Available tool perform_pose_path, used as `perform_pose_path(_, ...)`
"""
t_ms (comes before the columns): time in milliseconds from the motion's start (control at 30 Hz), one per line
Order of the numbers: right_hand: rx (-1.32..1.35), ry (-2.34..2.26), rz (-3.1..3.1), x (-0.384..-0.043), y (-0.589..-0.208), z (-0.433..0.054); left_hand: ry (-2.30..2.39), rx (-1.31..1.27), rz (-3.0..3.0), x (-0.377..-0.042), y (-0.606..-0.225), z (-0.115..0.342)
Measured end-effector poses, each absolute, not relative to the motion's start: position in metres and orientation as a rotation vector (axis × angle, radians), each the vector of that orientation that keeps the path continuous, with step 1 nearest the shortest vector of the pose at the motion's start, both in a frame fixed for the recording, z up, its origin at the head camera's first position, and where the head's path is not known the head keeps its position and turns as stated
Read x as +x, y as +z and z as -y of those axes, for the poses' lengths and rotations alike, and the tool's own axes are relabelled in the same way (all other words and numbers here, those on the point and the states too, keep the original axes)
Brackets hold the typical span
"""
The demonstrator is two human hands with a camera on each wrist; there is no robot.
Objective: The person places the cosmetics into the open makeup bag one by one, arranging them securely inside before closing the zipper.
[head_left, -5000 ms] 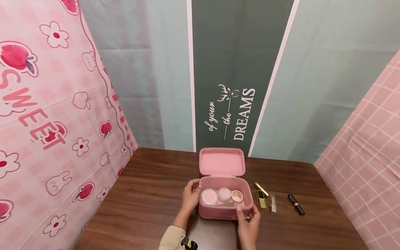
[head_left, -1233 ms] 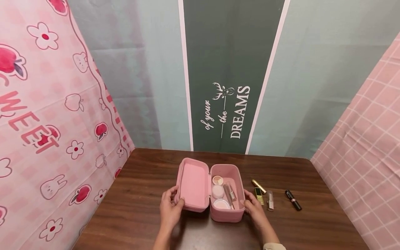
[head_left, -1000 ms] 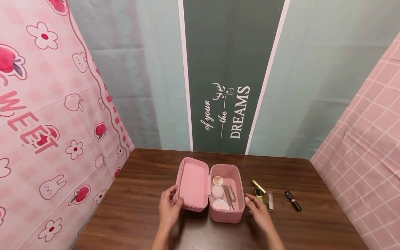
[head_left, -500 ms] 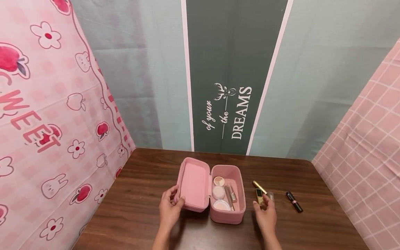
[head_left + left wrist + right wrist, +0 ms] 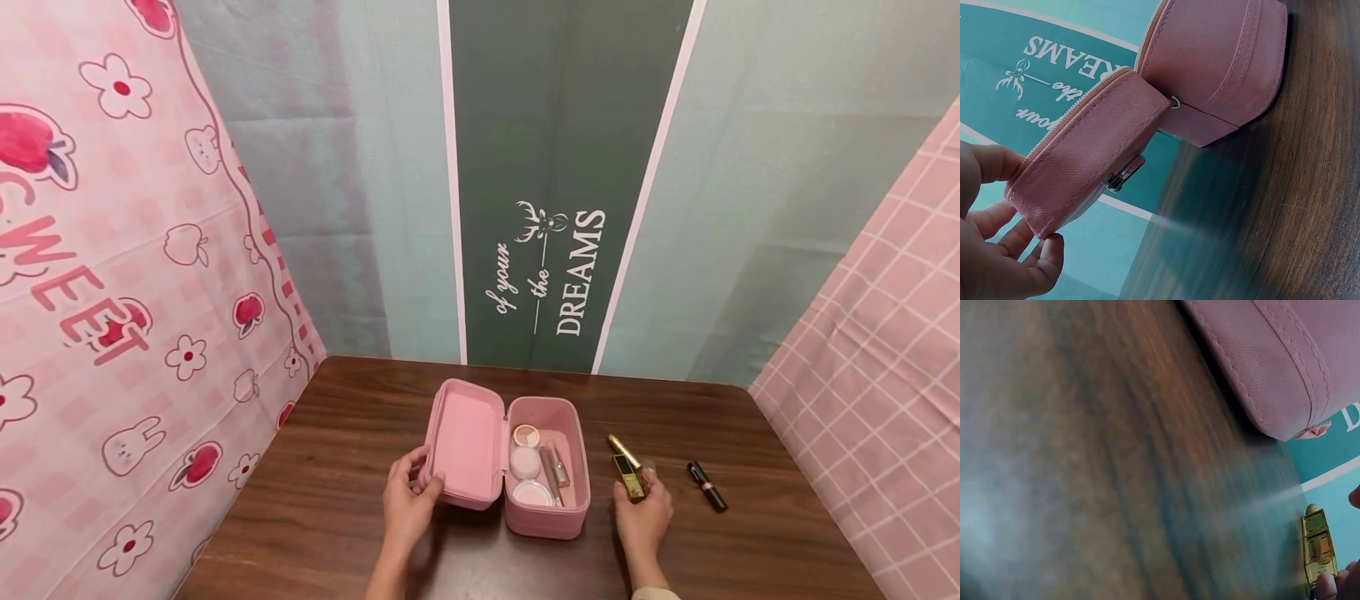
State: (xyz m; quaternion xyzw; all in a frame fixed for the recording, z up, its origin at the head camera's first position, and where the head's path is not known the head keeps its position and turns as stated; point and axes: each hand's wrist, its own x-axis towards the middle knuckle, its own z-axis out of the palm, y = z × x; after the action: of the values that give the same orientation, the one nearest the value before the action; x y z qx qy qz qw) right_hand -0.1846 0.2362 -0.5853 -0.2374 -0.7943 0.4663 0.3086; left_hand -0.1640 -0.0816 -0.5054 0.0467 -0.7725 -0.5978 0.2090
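Note:
A pink makeup case (image 5: 546, 522) stands on the table with its lid (image 5: 467, 446) swung out to the left. My left hand (image 5: 408, 504) grips the lid's near left corner, thumb on the rim, and the left wrist view shows fingers curled under the lid (image 5: 1085, 150). Right of the case, my right hand (image 5: 643, 521) pinches the lower end of a gold-and-black lipstick (image 5: 628, 477); its fingertips are at the gold base in the right wrist view. Just behind lies a slim gold tube (image 5: 622, 451). A clear tube (image 5: 650, 466) is mostly hidden by the fingers.
Inside the case are a white-rimmed compact (image 5: 532, 493), a round pink pot (image 5: 525, 462), a small palette (image 5: 527, 435) and slim tubes (image 5: 557, 468). A black tube with a pink band (image 5: 707, 486) lies farther right on the wooden table (image 5: 360, 433). Printed cloths hang around it.
The case was turned so its lid points left. My right hand then left the case's right side, moved right and took hold of the gold-and-black lipstick. My left hand stays on the lid.

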Motion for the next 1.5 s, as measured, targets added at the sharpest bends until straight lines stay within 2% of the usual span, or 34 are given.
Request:
perform_pose_path(767, -0.731, 0.965, 2.620, -0.197, -0.582, -0.245, -1.704, 0.109, 2.131, -0.165, -0.503, 0.085)
perform_pose_path(1167, -0.749, 0.929, 2.626, -0.197, -0.586, -0.254, -1.723, 0.112, 2.139, -0.164, -0.502, 0.084)
perform_pose_path(1500, -0.704, 0.878, 2.482, -0.187, -0.567, -0.253, -1.733, 0.139, 2.139, -0.163, -0.503, 0.083)
